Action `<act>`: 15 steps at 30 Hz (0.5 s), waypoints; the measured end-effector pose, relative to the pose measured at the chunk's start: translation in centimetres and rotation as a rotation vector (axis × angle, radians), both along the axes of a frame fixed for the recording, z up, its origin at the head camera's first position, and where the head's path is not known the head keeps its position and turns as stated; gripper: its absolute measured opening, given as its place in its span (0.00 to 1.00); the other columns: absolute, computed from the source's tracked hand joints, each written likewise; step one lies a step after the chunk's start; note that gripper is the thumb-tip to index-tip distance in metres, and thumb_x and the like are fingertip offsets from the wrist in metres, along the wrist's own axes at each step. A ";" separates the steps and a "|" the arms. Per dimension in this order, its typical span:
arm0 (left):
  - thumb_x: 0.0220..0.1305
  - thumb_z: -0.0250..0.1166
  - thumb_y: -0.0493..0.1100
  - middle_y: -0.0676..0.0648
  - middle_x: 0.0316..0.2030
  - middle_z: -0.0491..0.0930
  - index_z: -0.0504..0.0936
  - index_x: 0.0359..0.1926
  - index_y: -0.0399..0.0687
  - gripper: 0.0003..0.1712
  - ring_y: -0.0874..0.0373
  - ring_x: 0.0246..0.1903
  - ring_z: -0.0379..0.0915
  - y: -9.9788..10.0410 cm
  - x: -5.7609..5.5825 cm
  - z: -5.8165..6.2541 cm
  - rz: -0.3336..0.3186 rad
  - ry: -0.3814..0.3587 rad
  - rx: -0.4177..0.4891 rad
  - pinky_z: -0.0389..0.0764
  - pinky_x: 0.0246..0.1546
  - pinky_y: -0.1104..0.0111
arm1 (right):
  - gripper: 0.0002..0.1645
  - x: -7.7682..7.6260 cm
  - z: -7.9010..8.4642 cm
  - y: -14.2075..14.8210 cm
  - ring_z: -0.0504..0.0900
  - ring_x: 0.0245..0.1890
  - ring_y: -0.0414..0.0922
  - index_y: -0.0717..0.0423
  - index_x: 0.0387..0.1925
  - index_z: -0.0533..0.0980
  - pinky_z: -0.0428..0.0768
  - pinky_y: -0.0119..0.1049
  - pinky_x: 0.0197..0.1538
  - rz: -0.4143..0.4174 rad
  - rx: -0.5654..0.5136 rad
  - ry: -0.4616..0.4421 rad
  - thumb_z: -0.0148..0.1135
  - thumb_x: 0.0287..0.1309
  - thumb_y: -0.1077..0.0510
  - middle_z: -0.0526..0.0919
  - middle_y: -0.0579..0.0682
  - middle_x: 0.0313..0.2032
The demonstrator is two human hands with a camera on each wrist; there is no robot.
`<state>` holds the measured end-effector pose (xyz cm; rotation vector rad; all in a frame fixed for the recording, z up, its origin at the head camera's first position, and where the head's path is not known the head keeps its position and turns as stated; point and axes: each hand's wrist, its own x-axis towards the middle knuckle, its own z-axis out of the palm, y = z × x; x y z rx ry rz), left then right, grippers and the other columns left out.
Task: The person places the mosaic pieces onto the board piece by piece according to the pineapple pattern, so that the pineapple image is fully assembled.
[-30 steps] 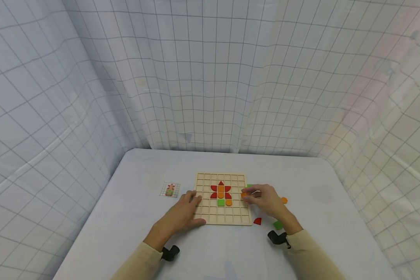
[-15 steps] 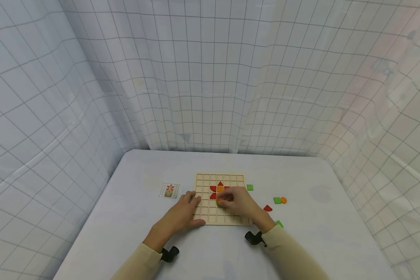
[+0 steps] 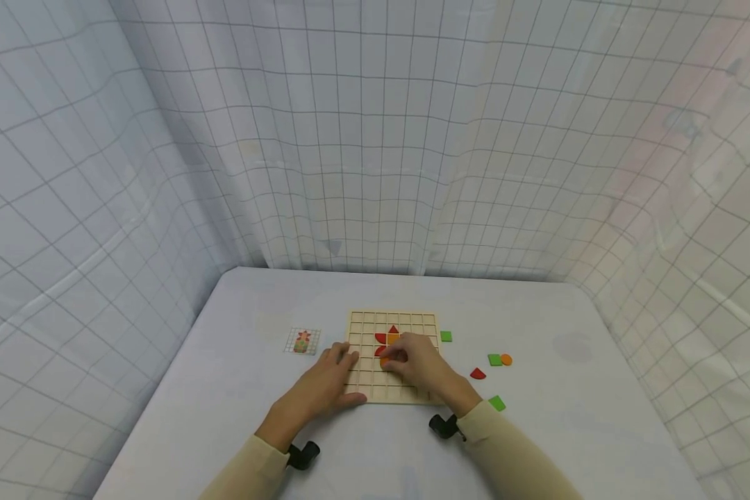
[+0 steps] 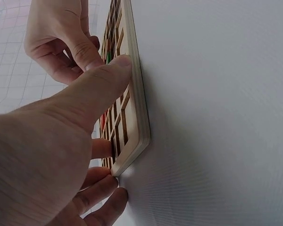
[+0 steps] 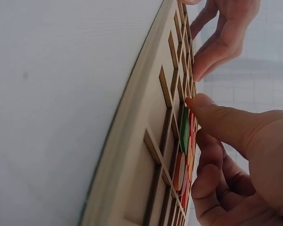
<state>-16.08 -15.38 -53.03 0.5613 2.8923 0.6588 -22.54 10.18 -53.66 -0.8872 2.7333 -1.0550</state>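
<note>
In the head view, a wooden grid board (image 3: 370, 380) lies on the table. My left hand (image 3: 326, 384) rests at its near left corner, thumb on the rim and fingers along the left side. Over the middle, my right hand (image 3: 420, 364) pinches an orange disc (image 3: 384, 362) between thumb and fingers. In the right wrist view, that disc (image 5: 188, 101) sits just past a green tile (image 5: 184, 129) set in the grid. A red triangle (image 3: 393, 329), an orange square (image 3: 393, 339) and red petal-shaped pieces (image 3: 380, 338) fill cells farther back. The right hand hides part of the pattern.
A pattern card (image 3: 303, 341) lies left of the board. On the right are loose pieces: a green square (image 3: 446, 336), another green square (image 3: 495, 360) beside an orange disc (image 3: 506, 360), a red piece (image 3: 478, 373) and a green piece (image 3: 496, 403). Gridded curtains surround the table.
My right hand has carried the orange disc leftward from the board's right edge to the middle, then slightly farther left. Loose pieces on the right came into view. My left hand has stayed in place.
</note>
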 end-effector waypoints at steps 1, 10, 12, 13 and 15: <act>0.70 0.86 0.59 0.28 0.82 0.70 0.77 0.81 0.33 0.51 0.30 0.79 0.73 0.0 0.0 0.0 -0.001 0.001 0.000 0.84 0.76 0.40 | 0.08 0.0 0.0 0.0 0.76 0.34 0.34 0.52 0.50 0.97 0.77 0.28 0.37 -0.002 0.003 0.006 0.83 0.73 0.57 0.89 0.44 0.38; 0.71 0.85 0.59 0.28 0.82 0.69 0.77 0.81 0.32 0.51 0.31 0.79 0.73 0.0 0.1 0.5 -0.014 0.000 0.007 0.83 0.76 0.40 | 0.04 -0.1 -0.3 -0.6 0.82 0.38 0.34 0.54 0.43 0.98 0.82 0.28 0.40 -0.004 0.002 0.034 0.84 0.72 0.58 0.95 0.46 0.39; 0.71 0.86 0.58 0.28 0.82 0.70 0.77 0.81 0.32 0.51 0.31 0.78 0.73 0.0 0.1 0.5 -0.016 0.003 0.013 0.84 0.76 0.40 | 0.03 -0.1 -0.2 -0.9 0.83 0.38 0.34 0.54 0.40 0.98 0.82 0.28 0.40 -0.006 0.001 0.038 0.84 0.72 0.58 0.96 0.46 0.38; 0.71 0.85 0.58 0.28 0.82 0.69 0.77 0.81 0.32 0.51 0.31 0.79 0.73 0.0 0.1 0.5 -0.017 0.002 0.011 0.84 0.76 0.40 | 0.04 -0.1 -0.2 -1.0 0.82 0.38 0.34 0.54 0.40 0.98 0.82 0.28 0.39 -0.006 0.002 0.039 0.84 0.72 0.58 0.96 0.46 0.38; 0.71 0.85 0.59 0.28 0.82 0.69 0.76 0.81 0.33 0.51 0.31 0.78 0.73 0.0 0.1 0.4 -0.022 0.006 0.006 0.84 0.75 0.40 | 0.04 0.0 -0.2 -1.1 0.81 0.36 0.34 0.53 0.38 0.98 0.81 0.28 0.38 -0.007 0.003 0.040 0.84 0.72 0.58 0.95 0.46 0.37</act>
